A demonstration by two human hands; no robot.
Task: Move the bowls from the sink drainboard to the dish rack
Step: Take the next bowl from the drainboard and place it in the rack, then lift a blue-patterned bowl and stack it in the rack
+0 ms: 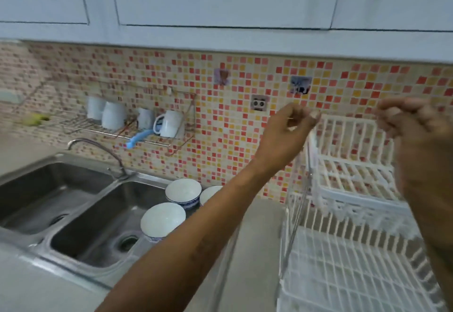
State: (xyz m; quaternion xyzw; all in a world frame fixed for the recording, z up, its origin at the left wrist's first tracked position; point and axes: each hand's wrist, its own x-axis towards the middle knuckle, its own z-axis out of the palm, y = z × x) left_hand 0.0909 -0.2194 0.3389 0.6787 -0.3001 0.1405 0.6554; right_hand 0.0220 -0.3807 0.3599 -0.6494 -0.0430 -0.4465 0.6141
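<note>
At the left end of the worktop, a double sink (81,203) is lying sunk into the steel, with a curved tap (98,147) standing at its back edge. On the tiled wall above it, a wire shelf (137,125) is holding several white mugs (169,123) upside down, and a blue brush (137,138) is sticking out from it. On the drainboard (193,216), at the right edge of the sink, three white bowls are standing upright: the nearest bowl (163,221) at the front, a second bowl (183,192) behind it, and a third bowl (210,195), partly hidden by the forearm, just beside the second one. No hand is touching them.

The left hand (289,127) is reaching across, above the worktop, toward the upper left corner of the rack (355,189). Its fingers are curled and pinched together; it seems to be touching the top edge of the rack, but the blur is not letting me tell if it is really gripping it. The white rack is standing at the right end of the worktop, with two tiers, both empty. The right hand (411,120) is hanging at the upper right corner of the rack, fingers curled in; I cannot tell if it is holding anything.
</note>
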